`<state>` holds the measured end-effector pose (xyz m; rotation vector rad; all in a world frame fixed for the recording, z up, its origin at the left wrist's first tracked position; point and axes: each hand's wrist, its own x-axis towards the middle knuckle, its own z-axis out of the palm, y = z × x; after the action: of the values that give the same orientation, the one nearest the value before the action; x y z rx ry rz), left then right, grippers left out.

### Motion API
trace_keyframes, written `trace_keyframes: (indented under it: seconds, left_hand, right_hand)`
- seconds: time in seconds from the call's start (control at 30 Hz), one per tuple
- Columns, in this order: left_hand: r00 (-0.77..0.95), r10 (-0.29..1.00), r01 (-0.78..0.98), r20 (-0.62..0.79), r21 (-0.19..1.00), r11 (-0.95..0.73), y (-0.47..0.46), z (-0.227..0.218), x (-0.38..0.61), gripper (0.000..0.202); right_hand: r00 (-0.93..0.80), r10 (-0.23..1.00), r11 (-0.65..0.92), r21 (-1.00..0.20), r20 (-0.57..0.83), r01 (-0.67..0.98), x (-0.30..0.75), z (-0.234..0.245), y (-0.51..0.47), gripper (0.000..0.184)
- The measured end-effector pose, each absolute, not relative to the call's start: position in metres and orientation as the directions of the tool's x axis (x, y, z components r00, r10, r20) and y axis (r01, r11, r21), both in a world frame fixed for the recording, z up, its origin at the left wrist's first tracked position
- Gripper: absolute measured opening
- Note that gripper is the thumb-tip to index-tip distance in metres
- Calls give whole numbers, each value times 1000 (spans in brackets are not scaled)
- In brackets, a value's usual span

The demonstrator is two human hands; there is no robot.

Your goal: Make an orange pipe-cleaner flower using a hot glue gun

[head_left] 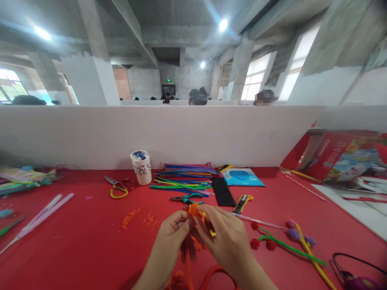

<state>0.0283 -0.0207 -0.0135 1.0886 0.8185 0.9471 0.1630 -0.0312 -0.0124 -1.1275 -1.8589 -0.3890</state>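
Note:
My left hand (173,231) and my right hand (223,237) meet over the red table (75,249), near its front edge. Both pinch an orange pipe-cleaner piece (193,209) whose fuzzy tip sticks up between the fingertips. A bit of yellow shows under my right fingers. An orange stem hangs down below my left hand. Orange fuzz scraps (130,217) lie to the left of my hands.
Behind my hands lie a pile of coloured pipe cleaners (184,179), pliers (186,198), a black phone (223,191), a utility knife (242,203), a white cup (141,167) and scissors (119,186). Finished pipe-cleaner flowers (290,241) lie to the right. A white partition (181,133) stands behind the table.

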Motion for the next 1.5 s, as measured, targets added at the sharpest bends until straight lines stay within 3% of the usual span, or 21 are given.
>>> trace_keyframes:
  seconds: [0.63,1.5]
  left_hand:
    - [354,932,-212,-82,963,166,-17,-27,31,34]
    - [351,936,-247,-28,961,121,-20,-24,31,32]
  right_hand:
    - [-157,458,531,-127,875,838,160,-12,-30,11]
    - [-166,463,556,-139,871,820,161,-12,-32,15]
